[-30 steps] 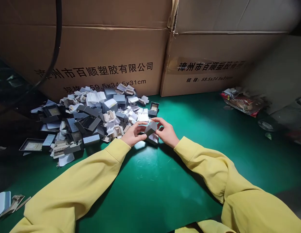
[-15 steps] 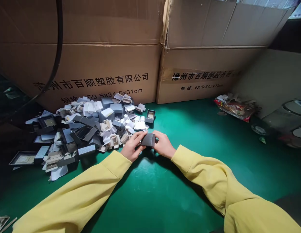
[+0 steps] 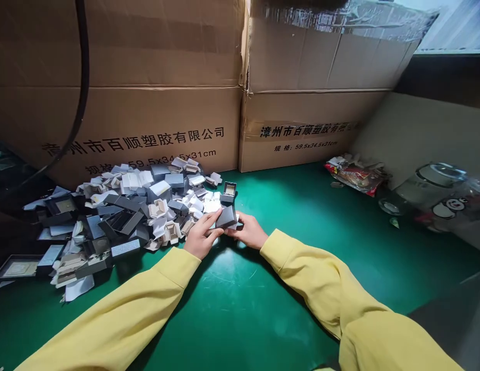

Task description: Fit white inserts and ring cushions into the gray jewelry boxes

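Note:
A small dark grey box point(image 3: 226, 217) is held between both hands just above the green table point(image 3: 240, 293). My left hand point(image 3: 200, 238) grips its left side with the fingers curled on top. My right hand point(image 3: 248, 232) holds its right side from below. Both arms wear yellow sleeves. A pile of grey box parts and white inserts point(image 3: 119, 216) lies to the left of the hands. One small open box point(image 3: 228, 192) stands just behind the held box.
Two large cardboard cartons point(image 3: 147, 103) point(image 3: 301, 103) with printed text stand along the back. A crumpled wrapper point(image 3: 353, 175) lies at the right. A clear container point(image 3: 433, 196) sits at the far right. A black cable point(image 3: 82, 93) hangs at the left.
The grey lid was held apart above a white-lined part, then came down flat between the hands. The view has tilted up and to the right.

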